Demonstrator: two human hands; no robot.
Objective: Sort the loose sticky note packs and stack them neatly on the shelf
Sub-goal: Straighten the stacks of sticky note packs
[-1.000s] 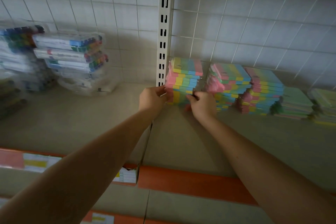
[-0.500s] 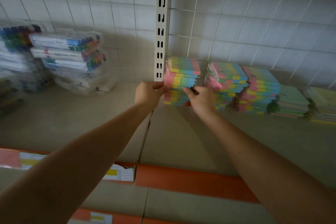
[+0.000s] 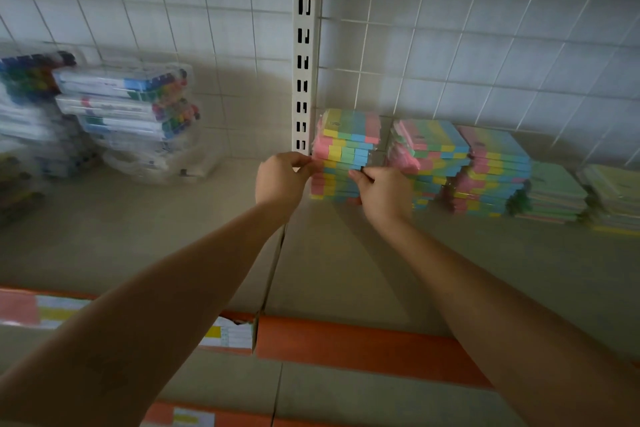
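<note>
Here, both hands, left (image 3: pixel 282 177) and right (image 3: pixel 384 189), fingers curled, pinching the leftmost sticky note stack (image 3: pixel 346 146) on the shelf (image 3: pixel 346 270).

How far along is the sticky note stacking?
Mostly done, it seems. Four stacks already stand in a row along the shelf. In hand: the left hand and right hand grip the leftmost stack, apparently squaring it. No loose packs are in view.
</note>
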